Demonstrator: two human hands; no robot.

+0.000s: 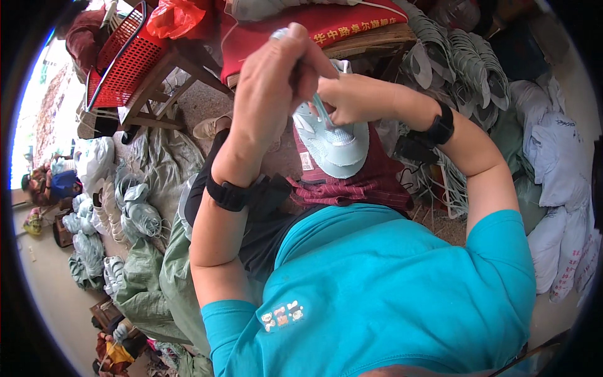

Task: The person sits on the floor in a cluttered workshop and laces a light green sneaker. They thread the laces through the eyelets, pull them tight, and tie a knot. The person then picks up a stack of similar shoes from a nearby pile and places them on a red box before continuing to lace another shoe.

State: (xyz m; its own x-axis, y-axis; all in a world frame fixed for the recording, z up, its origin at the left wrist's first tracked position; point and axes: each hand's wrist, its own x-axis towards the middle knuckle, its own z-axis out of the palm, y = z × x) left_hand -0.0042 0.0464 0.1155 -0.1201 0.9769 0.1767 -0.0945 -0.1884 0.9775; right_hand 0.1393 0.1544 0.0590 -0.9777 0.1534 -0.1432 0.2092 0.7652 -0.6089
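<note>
A pale mint-white sneaker [339,157] rests on the dark red striped cloth [314,191] over my lap, its toe pointing toward me. My left hand [267,94] is raised above and left of the shoe, with its fingers closed. From it a flat, pale green shoelace [322,112] slants down to the shoe's front opening. A small whitish bit shows by the top of that hand; I cannot tell what it is. My right hand [355,99] bends in from the right, fingers curled at the shoe's lacing area. What its fingertips grip is hidden.
Ahead stands a wooden bench [370,47] under a red cloth. At the left, a red plastic basket [125,53] sits on a wooden stool [157,85]. Stacked shoe pieces [477,69] and stuffed white bags [553,163] crowd the right; green sacks [147,270] lie left.
</note>
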